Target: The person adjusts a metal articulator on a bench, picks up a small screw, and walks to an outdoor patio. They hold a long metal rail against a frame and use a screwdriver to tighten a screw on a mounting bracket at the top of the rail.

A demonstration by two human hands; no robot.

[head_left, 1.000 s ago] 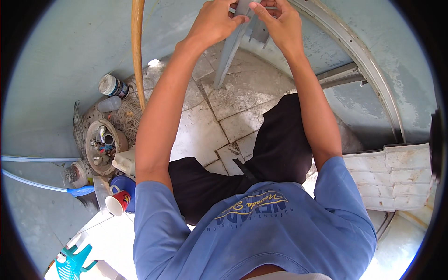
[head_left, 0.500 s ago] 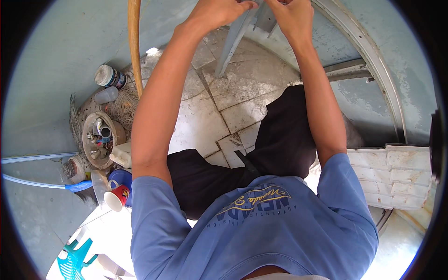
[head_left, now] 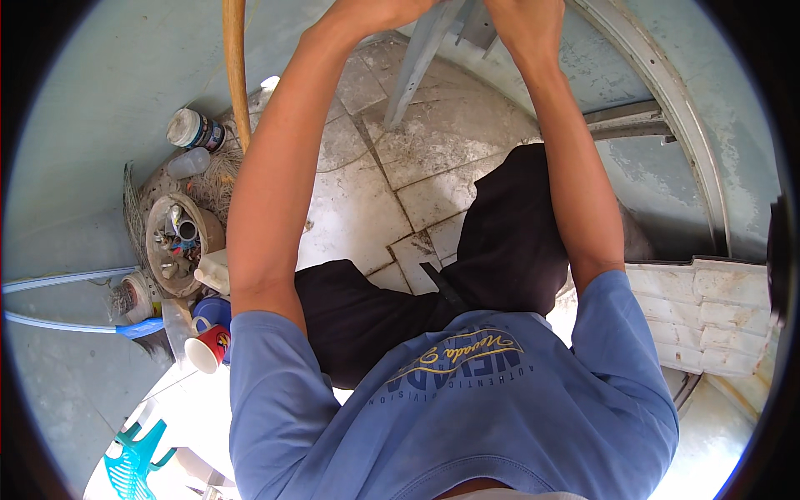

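Both my arms reach up to the top edge of the head view. My left hand [head_left: 385, 10] is cut off there, with its fingers out of sight. My right hand [head_left: 530, 27] is opposite it, its fingertips also beyond the edge. Between them slants a grey metal post [head_left: 419, 65], its lower end near the tiled floor. A small grey metal piece [head_left: 478, 30] shows close to my right hand. Whether either hand touches or grips these pieces cannot be seen.
At left are a bucket [head_left: 157, 250] of odds and ends, a lidded paint tub [head_left: 185, 127], a red mug [head_left: 218, 340] and a wooden pole [head_left: 235, 67]. A turquoise plastic chair [head_left: 133, 467] is lower left. White stacked panels [head_left: 708, 312] lie at right beside a curved metal frame [head_left: 679, 100].
Both hands have shifted slightly upward, so their fingers have left the picture. My left arm has moved a little to the left, my right arm a little to the right.
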